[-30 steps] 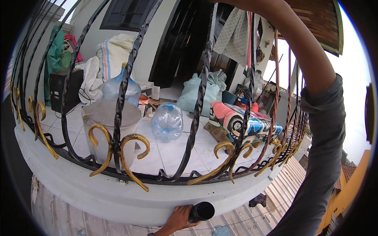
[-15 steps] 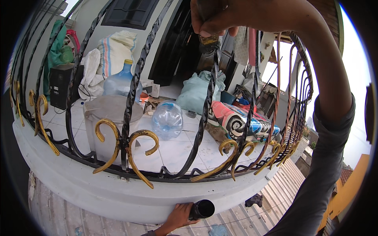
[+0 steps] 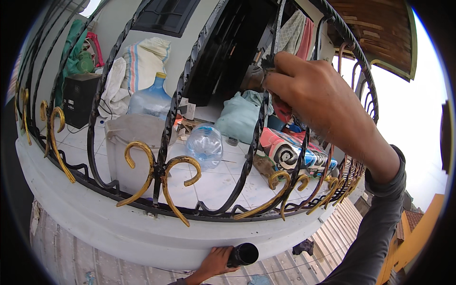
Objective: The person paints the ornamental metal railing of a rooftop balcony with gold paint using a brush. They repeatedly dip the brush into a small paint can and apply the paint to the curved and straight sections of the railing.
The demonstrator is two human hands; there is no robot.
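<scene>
"Now, entry one: the right hand [image 3: 308, 90]. State of its fingers?"

"Clenched on a brush [image 3: 268, 61], raised to the upper stretch of one twisted bar [image 3: 249, 162]. Most of the brush is covered by the hand; dark bristles show just past the fingers. Whether they touch the bar, I cannot tell. Forearm in a dark grey sleeve [image 3: 389, 209], cuff near the wrist."

"Entry two: the left hand [image 3: 216, 261]."

"Low in the view. Fingers wrapped about the side of a black cup [image 3: 244, 255], round mouth uppermost, interior dark. Located at the outer side of a white ledge [image 3: 142, 241], with corrugated roofing [image 3: 90, 261] below."

"Entry three: ironwork."

"One railing, dark twisted bars, standing along the ledge; gold scrolls [image 3: 182, 159] near its foot."

"And behind the bars?"

"Pale tiled floor [image 3: 209, 183], bearing: one grey bin [image 3: 133, 156]; one blue jug [image 3: 147, 99], yellow cap, behind the bin; one clear plastic bottle [image 3: 204, 147], right of the bin; one pale blue-green bag [image 3: 237, 116], farther back; one bundle [image 3: 294, 156], printed pink, blue and white, at right. Leftward: one black box [image 3: 80, 102] and one white striped sack [image 3: 145, 64]."
</scene>
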